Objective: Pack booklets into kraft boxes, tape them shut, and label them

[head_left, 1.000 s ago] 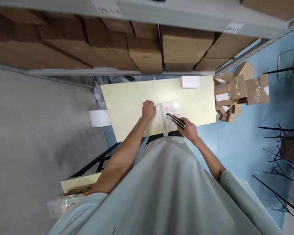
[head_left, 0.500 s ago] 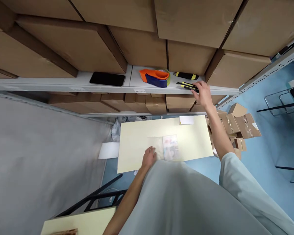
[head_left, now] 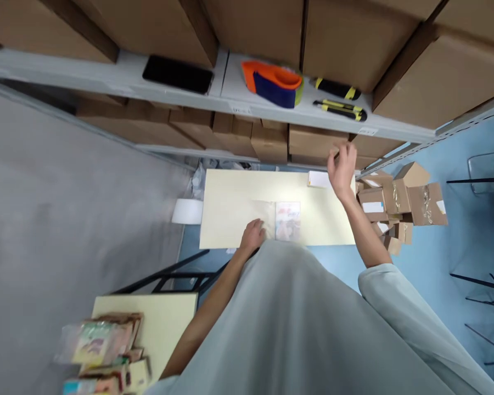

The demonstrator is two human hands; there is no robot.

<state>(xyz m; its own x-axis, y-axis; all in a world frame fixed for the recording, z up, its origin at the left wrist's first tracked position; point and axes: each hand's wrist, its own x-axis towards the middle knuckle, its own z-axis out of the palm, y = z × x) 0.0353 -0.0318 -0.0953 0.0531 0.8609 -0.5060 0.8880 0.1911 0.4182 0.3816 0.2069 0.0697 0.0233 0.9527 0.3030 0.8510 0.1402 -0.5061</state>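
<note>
My left hand [head_left: 253,236] rests on the cream worktable [head_left: 226,192], fingers stretched over the edge of a clear plastic bag [head_left: 263,215]. In the bag's right part lies a flat item with a colourful print [head_left: 288,221]; its details are blurred. My right hand [head_left: 342,167] hovers in front of the shelf edge, fingers loosely bent, the thumb apart, nothing in it. Above it on the shelf lies a black and yellow utility knife [head_left: 341,109]. Just behind that is a thicker black and yellow cutter [head_left: 337,89]. An orange and blue tape dispenser [head_left: 274,83] stands left of both.
A black phone [head_left: 178,74] lies on the grey shelf [head_left: 123,77], with cardboard boxes [head_left: 346,44] behind. A small white pad [head_left: 319,179] sits at the table's back. Loose cartons [head_left: 395,197] are piled at right. Packaged prints [head_left: 102,343] lie on another table at lower left.
My right hand has let go of the slim utility knife, left it on the shelf, and drawn down toward the table. The view has tilted down; my left hand stays by the bag.
</note>
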